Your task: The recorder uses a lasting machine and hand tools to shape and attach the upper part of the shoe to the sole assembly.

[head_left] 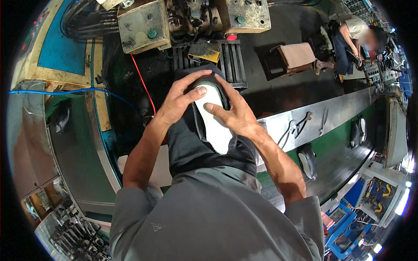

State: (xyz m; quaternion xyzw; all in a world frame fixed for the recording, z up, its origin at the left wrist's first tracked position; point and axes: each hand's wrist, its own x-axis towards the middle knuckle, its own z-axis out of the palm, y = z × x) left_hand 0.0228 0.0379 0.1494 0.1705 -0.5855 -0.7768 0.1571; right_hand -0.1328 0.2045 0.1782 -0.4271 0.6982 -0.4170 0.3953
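A dark shoe upper [199, 124] lies over my lap, with a white, sole-shaped piece [218, 134] facing up inside its edges. My left hand [177, 101] grips its far end from the left, fingers curled round the dark rim and thumb pressed on the white surface. From the right my right hand [237, 114] wraps the same end, its thumb lying on the white piece a little nearer to me. Both hands are closed on the shoe. What lies beneath the white piece is hidden, as are some fingertips.
Ahead stands a machine with a grimy control box [143, 26] and a red button [231, 37]. Pincers [302, 124] lie on the metal ledge at right. Beyond it a green conveyor [333, 150] carries dark shoes [308, 161]. A person [348, 41] works at the far right near a padded stool [298, 55].
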